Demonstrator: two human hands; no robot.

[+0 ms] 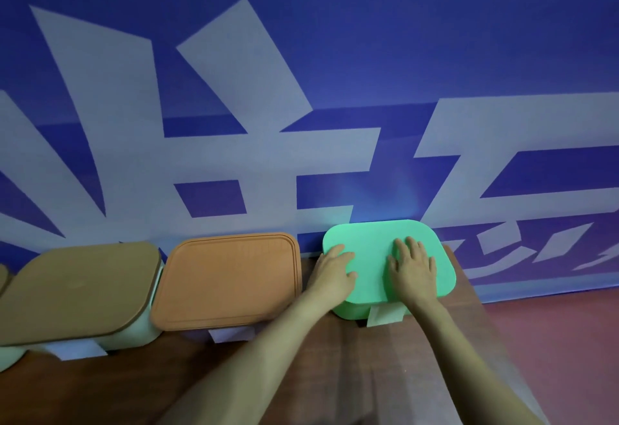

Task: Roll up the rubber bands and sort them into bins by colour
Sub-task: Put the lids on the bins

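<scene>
Together my left hand [335,272] and right hand [413,269] lay flat, fingers straight, on the green lid [366,238] at the desk's [100,391] far-right corner; contents hidden.

1 view, from a wide-angle camera worn on the person's head. it looks forward and slightly down across a brown wooden table [100,391] and faces a blue wall banner [335,22], whose large pale lettering fills more than the upper half of the frame. the camera sits near: both forearms run up from the lower edge and reach the green lid [368,240] right of centre, by the table's far edge. the brown lid [77,290] at the left looks stretched by the lens.
</scene>
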